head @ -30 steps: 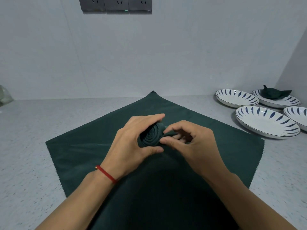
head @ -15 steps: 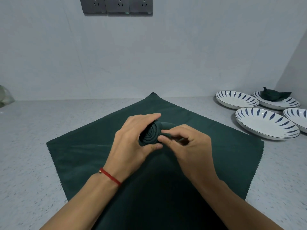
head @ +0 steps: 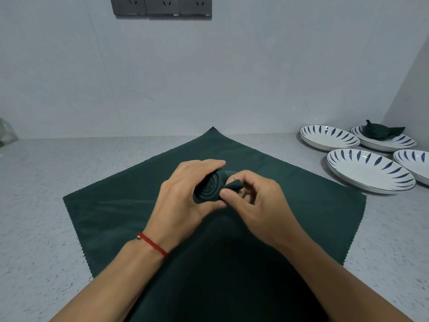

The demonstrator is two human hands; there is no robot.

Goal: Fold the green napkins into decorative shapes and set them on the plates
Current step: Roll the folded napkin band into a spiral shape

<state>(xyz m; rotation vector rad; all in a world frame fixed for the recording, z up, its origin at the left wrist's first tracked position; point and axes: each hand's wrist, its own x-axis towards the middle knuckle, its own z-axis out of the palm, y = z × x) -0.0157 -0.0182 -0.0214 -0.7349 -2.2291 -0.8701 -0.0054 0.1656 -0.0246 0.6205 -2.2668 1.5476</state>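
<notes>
Rolled napkin (head: 210, 188), a tight green spiral, sits cupped in the left hand (head: 183, 196) while the right hand (head: 257, 201) pinches its loose tail, above a flat napkin (head: 111, 212) with zigzag edges on the speckled grey counter (head: 39, 182). Leaf-patterned plates (head: 369, 170) sit right, one holding a folded napkin (head: 380, 132).

1. A grey speckled countertop (head: 46, 205) met the wall
2. A dark green cloth (head: 116, 217) lay flat on it, one corner toward the wall
3. Four white plates (head: 369, 173) with blue leaf marks sat grouped at the right, well apart from a crumpled clear bag (head: 7, 133) at the far left
</notes>
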